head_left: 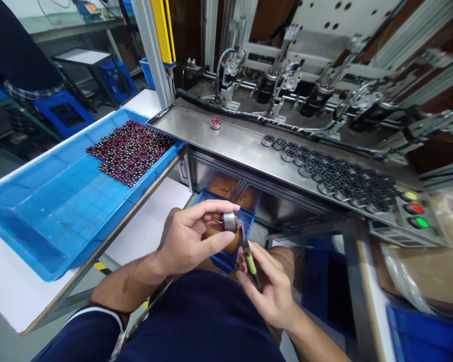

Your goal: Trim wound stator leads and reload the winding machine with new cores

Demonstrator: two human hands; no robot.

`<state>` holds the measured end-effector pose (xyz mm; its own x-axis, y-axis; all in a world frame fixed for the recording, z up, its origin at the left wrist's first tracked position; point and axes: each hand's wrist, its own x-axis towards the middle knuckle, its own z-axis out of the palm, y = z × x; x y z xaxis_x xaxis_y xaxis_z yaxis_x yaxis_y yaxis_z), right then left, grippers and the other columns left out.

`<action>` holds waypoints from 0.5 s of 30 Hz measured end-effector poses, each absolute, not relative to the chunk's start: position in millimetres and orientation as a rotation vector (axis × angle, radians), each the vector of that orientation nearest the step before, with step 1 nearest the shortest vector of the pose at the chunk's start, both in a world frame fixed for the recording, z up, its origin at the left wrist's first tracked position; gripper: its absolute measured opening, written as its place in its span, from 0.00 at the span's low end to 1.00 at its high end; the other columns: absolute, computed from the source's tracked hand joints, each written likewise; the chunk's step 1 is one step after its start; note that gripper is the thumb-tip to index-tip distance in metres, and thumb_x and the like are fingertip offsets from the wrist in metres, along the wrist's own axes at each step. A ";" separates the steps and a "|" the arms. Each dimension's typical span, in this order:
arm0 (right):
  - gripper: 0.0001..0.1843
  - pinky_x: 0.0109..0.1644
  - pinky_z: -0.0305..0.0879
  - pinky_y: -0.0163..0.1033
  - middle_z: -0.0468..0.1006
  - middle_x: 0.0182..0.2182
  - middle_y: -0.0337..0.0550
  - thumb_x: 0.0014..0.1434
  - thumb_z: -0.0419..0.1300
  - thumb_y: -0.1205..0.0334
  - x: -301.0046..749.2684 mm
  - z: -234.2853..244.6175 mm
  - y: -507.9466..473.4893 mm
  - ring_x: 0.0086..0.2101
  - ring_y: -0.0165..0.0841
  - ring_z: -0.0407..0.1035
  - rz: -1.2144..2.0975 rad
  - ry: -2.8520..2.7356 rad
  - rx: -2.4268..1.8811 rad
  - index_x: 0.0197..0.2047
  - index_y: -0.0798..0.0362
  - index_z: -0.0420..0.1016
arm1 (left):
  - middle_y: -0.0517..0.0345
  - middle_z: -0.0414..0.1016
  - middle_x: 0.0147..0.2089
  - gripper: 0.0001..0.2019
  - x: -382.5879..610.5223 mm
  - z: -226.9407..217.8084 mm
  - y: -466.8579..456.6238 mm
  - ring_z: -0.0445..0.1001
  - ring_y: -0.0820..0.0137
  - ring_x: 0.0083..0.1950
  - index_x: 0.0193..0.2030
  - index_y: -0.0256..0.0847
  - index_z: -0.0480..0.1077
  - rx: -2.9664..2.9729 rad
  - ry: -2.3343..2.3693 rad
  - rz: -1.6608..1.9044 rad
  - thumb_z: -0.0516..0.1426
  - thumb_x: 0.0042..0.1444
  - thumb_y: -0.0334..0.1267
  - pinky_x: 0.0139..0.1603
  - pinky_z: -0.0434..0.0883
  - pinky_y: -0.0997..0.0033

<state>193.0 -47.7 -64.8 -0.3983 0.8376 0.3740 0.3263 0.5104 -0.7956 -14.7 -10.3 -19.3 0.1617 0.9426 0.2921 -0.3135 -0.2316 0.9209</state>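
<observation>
My left hand (pixel 191 234) pinches a small motor stator (pixel 229 221) between thumb and fingers, above my lap. It has a silvery metal side, and thin wire ends show around it. My right hand (pixel 270 281) is wrapped round a pair of cutting pliers (pixel 251 260) with yellow-green grips. The tip of the pliers points up beside the stator's right side, close to the wires; whether it touches them I cannot tell. A blue bin (pixel 237 251) sits below both hands, partly hidden by them.
On the left table a blue tray (pixel 60 201) holds many wound stators (pixel 134 151). The steel shelf (pixel 196 123) ahead carries one red-wound stator (pixel 216 122) and a pile of black ones (pixel 343 176). Behind stands a winding machine; control buttons (pixel 417 208) are at right. Another person (pixel 18 45) is far left.
</observation>
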 end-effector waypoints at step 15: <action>0.38 0.47 0.73 0.50 0.74 0.48 0.51 0.55 0.58 0.73 181.3 -52.8 -41.1 0.42 0.42 0.72 0.927 -1.945 -0.805 0.68 0.45 0.59 | 0.49 0.78 0.53 0.15 -16.8 -17.6 -14.1 0.75 0.60 0.57 0.50 0.44 0.76 1.465 0.828 1.523 0.61 0.57 0.28 0.59 0.74 0.59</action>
